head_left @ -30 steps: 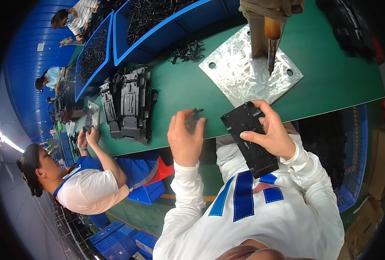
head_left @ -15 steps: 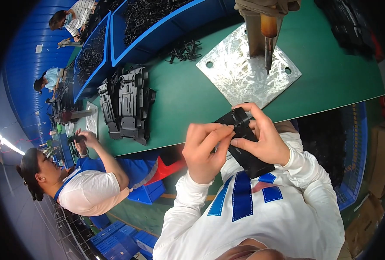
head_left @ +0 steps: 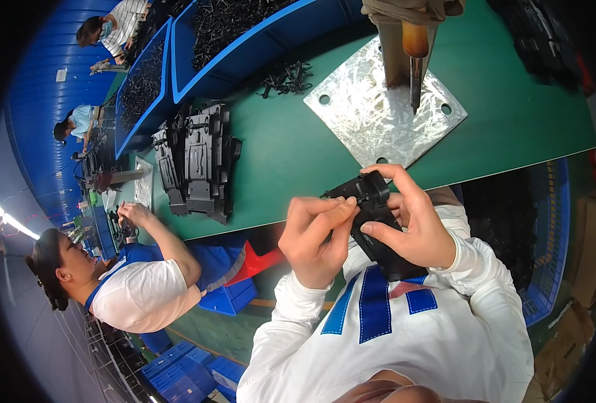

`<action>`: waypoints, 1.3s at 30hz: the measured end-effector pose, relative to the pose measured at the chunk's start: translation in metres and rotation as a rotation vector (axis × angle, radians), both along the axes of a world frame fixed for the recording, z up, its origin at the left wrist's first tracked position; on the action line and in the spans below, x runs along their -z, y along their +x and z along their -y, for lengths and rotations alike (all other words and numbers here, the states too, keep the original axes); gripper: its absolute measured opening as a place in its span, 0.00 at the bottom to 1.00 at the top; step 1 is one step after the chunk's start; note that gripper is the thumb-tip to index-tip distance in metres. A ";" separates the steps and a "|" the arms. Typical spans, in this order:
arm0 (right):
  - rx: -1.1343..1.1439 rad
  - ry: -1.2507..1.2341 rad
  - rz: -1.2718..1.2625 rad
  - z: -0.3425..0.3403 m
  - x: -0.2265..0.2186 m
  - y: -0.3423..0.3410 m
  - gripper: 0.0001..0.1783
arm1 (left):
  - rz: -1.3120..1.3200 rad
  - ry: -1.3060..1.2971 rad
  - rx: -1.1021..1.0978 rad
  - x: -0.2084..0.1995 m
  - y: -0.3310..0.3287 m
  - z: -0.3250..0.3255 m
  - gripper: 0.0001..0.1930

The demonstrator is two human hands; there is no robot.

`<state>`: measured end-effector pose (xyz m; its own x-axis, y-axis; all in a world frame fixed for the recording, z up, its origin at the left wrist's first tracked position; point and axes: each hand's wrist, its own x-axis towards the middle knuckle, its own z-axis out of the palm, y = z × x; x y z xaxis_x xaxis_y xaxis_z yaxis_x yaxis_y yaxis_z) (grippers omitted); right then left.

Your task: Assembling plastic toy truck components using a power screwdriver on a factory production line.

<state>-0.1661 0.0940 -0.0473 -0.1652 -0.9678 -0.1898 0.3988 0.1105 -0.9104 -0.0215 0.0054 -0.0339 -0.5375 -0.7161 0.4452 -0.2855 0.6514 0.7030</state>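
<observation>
- Left hand (head_left: 318, 238) has moved right since the first frame, from the bench (head_left: 271, 154) edge to the black part (head_left: 378, 213).
- Its grip is pinched together at the part's upper left side. I cannot tell if a small piece is in it.
- Black part sits mid-frame, between both hands. Its long way leans: one end points up and left, the other down and right, by the white shirt (head_left: 445, 349).
- Right hand (head_left: 422, 232) has its grip around the part's right side, holding it, thumb on top.
</observation>
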 end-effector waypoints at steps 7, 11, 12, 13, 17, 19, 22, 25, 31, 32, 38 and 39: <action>-0.012 0.004 -0.020 -0.002 -0.010 -0.002 0.36 | -0.009 -0.038 -0.024 0.001 0.000 -0.002 0.11; -0.014 -0.019 0.020 -0.005 -0.002 -0.003 0.31 | 0.006 -0.063 0.008 -0.004 -0.002 -0.001 0.11; -0.014 -0.019 0.021 -0.005 -0.002 -0.003 0.31 | 0.019 -0.035 0.031 -0.006 -0.002 -0.001 0.12; 0.027 -0.030 0.024 -0.004 -0.003 -0.001 0.28 | 0.020 -0.036 0.030 -0.006 -0.001 -0.001 0.12; 0.116 -0.032 0.006 -0.005 -0.001 0.003 0.22 | 0.041 -0.079 0.096 -0.007 -0.001 -0.002 0.13; 0.163 -0.063 -0.011 -0.004 0.000 0.006 0.20 | 0.052 -0.129 0.132 -0.008 0.000 -0.003 0.16; 0.236 -0.078 -0.022 -0.003 0.006 0.011 0.15 | 0.058 -0.175 0.142 -0.010 -0.001 -0.008 0.16; 0.285 -0.074 -0.030 -0.001 0.007 0.012 0.12 | 0.104 -0.213 0.168 -0.012 0.002 -0.012 0.19; 0.268 -0.067 0.019 -0.003 0.004 0.006 0.08 | 0.121 -0.299 0.236 -0.014 0.002 -0.014 0.24; 0.272 -0.075 0.022 -0.003 0.004 0.005 0.08 | 0.117 -0.305 0.244 -0.013 0.003 -0.015 0.26; 0.293 -0.170 -0.125 -0.004 0.008 0.002 0.06 | 0.120 -0.346 0.288 -0.013 0.005 -0.015 0.26; 0.293 -0.170 -0.125 -0.004 0.007 0.002 0.06 | 0.119 -0.345 0.288 -0.012 0.005 -0.014 0.26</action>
